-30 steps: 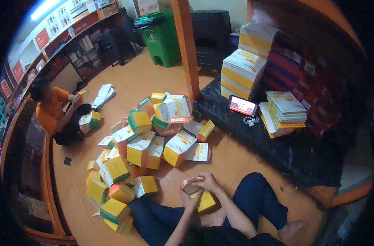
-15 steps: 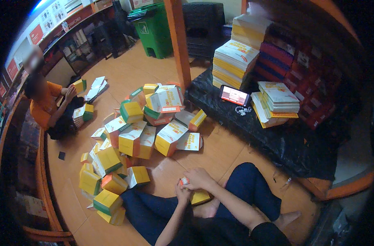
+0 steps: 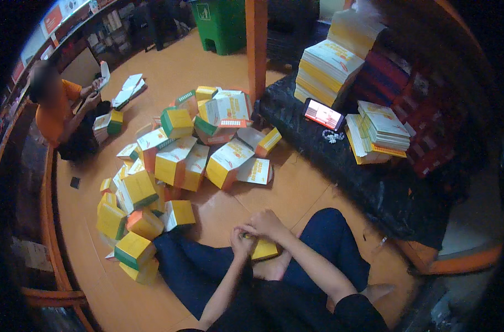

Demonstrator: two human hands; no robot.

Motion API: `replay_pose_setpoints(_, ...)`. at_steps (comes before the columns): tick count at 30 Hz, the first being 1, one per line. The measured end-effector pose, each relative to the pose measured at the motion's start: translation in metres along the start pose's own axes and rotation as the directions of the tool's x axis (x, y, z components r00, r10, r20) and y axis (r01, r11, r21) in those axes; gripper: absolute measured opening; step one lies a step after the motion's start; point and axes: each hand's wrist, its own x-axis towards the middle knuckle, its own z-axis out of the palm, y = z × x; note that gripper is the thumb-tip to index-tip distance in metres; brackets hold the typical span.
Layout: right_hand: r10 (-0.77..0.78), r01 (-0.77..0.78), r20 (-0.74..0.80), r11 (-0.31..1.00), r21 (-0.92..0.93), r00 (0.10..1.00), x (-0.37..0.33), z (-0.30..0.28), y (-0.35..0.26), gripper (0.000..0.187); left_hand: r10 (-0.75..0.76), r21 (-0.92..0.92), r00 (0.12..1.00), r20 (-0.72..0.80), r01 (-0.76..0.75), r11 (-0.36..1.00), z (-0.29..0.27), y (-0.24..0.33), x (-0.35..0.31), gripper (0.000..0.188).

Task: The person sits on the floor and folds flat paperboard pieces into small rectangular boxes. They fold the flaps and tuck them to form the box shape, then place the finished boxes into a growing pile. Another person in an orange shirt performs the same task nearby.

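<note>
In front of my crossed legs, my left hand (image 3: 243,241) is closed with bent fingers at one end of a yellow cardboard carton (image 3: 265,250). My right hand (image 3: 264,224) is closed too, its fingers curled against my left fingers at that same end. The carton's grip points and most of its sides are hidden by my hands and right wrist. To the left and ahead lies a heap of folded cartons (image 3: 173,157), white, yellow, green and orange, lying at many angles.
Ahead on the right, a low black-covered platform (image 3: 301,133) bears stacks of flat cartons (image 3: 328,63), a smaller stack (image 3: 380,133), a lit phone (image 3: 322,114) and a bead string (image 3: 333,136). A person in orange (image 3: 55,116) sits at far left. An orange post (image 3: 256,50) and green bin (image 3: 223,25) stand behind.
My head view has shifted. Both hands stay together at the carton's end; the orange-and-white part between them no longer shows. The other person has raised a white piece.
</note>
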Motion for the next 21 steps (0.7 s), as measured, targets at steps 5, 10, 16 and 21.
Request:
replay_pose_setpoints(5, 0.082, -0.096, 0.094, 0.984, 0.149, 0.992, 0.017, -0.001, 0.006, 0.064, -0.087, -0.063, 0.994, 0.066, 0.091, 0.994, -0.004, 0.010, 0.001, 0.043)
replay_pose_setpoints(10, 0.124, -0.267, 0.370, 0.891, 0.366, 0.921, 0.042, -0.004, 0.025, 0.068, 0.041, 0.047, 0.999, 0.004, -0.041, 0.998, -0.008, 0.013, 0.000, 0.044)
replay_pose_setpoints(16, 0.086, -0.337, 0.473, 0.812, 0.477, 0.877, 0.056, -0.011, 0.032, 0.073, -0.113, -0.080, 0.987, 0.115, 0.122, 0.989, -0.014, 0.038, 0.006, 0.040)
replay_pose_setpoints(21, 0.124, -0.151, 0.138, 0.967, 0.206, 0.983, 0.027, -0.008, 0.009, 0.061, -0.115, -0.015, 0.993, 0.010, 0.115, 0.993, -0.019, 0.048, 0.005, 0.034)
